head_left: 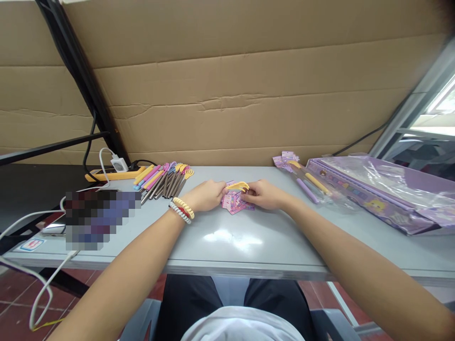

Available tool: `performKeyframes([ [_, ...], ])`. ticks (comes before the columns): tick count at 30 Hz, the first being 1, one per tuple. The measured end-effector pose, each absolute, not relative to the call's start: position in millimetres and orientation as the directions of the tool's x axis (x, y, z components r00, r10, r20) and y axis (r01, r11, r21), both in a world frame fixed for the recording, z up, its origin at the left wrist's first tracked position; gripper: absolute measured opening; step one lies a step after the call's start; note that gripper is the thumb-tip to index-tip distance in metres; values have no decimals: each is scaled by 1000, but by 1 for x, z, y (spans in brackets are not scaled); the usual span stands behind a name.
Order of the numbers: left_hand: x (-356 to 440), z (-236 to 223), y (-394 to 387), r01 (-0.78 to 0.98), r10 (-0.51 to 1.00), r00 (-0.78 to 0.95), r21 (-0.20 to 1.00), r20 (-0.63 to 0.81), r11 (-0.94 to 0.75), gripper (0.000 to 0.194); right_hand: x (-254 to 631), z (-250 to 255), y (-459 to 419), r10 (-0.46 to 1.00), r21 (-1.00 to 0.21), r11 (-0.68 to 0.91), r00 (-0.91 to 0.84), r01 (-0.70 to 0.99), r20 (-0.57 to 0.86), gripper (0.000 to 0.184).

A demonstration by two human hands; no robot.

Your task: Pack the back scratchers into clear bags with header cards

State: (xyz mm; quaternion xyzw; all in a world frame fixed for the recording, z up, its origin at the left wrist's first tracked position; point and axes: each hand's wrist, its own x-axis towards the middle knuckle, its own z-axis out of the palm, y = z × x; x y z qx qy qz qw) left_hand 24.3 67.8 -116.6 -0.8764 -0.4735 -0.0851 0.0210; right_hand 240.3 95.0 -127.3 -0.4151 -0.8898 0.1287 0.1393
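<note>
My left hand (208,195), with beaded bands at the wrist, is closed round one end of a yellow claw-shaped back scratcher head (236,186). The fingers of my right hand (265,194) are pinched together at the other end, by the prongs; what lies between them is hidden. Directly under the yellow head is a loose pile of pink and purple printed cards (234,203). To the left lie several back scratchers (174,182) with metal rods, coloured handles and claw heads in yellow, pink and blue.
Bagged back scratchers (311,182) with purple header cards lie at the right, beside a purple printed box (369,199) covered with clear plastic. A yellow power strip (113,175), white cables and a blurred-out item stand left. Cardboard (227,104) walls the table's back.
</note>
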Motion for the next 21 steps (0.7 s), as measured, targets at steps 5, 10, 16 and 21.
performKeyframes([
  [5,23,-117,67,818,818,557,77,139,-570,34,241,-128,95,781,-341,613,-613,712,123,27],
  [10,23,-118,67,798,810,570,145,136,-586,34,241,-128,96,773,-347,621,-623,703,120,28],
  [16,23,-115,65,797,818,557,182,145,-575,34,241,-128,96,761,-351,636,-632,687,143,27],
  [21,22,-119,69,765,783,598,168,173,-621,32,242,-128,95,747,-362,652,-646,666,157,26],
])
